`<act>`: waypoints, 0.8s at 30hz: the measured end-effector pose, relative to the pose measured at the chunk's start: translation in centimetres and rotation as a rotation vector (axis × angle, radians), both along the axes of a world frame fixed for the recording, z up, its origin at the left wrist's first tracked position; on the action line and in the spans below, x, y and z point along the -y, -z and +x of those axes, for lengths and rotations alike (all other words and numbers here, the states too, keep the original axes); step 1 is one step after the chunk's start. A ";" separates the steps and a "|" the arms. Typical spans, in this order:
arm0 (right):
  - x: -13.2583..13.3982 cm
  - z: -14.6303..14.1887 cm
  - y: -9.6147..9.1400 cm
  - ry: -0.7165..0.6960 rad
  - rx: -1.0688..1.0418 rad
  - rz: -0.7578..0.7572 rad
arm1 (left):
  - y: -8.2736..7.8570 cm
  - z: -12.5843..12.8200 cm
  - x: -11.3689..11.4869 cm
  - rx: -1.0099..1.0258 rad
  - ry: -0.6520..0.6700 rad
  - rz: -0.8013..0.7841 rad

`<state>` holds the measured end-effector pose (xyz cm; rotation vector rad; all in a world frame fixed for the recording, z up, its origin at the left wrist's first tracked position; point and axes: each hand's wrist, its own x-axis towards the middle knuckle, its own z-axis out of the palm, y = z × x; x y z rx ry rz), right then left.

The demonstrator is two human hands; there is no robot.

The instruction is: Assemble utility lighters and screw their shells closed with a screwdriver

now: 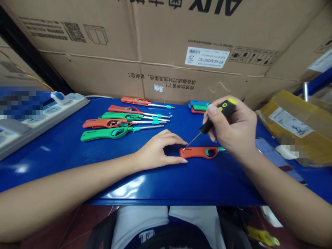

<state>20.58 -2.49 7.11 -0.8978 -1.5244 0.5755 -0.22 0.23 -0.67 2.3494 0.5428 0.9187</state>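
An orange long-necked lighter (195,153) lies on the blue table, its handle end toward my left hand. The thumb and forefinger of my left hand (158,148) pinch that end from its two sides. In my right hand (236,128) is a black and yellow screwdriver (207,126), tilted down to the left. Its thin shaft meets the lighter's handle close to the left end, by a dark slot. My right wrist covers the lighter's metal tube; the teal trigger and part of a teal piece show.
Several orange and green lighters (111,133) lie in a row at the left. More coloured handles (199,106) are beyond my right hand. A power strip (52,114) edges the left side, a taped package (293,128) the right. A large cardboard box (103,65) walls the back.
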 end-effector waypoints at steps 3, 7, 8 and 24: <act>0.0 -0.2 0.0 0.059 0.009 0.052 | 0.2 0.0 -0.1 -0.065 0.015 0.013; 0.1 -0.3 0.9 0.109 0.046 0.077 | 0.6 0.1 -0.2 -0.067 0.032 0.022; 0.1 -0.2 1.3 0.123 0.060 0.088 | 0.7 0.1 -0.2 -0.068 0.034 0.021; 0.3 0.3 2.7 0.213 0.181 0.210 | 0.4 0.1 -0.3 -0.098 0.055 0.000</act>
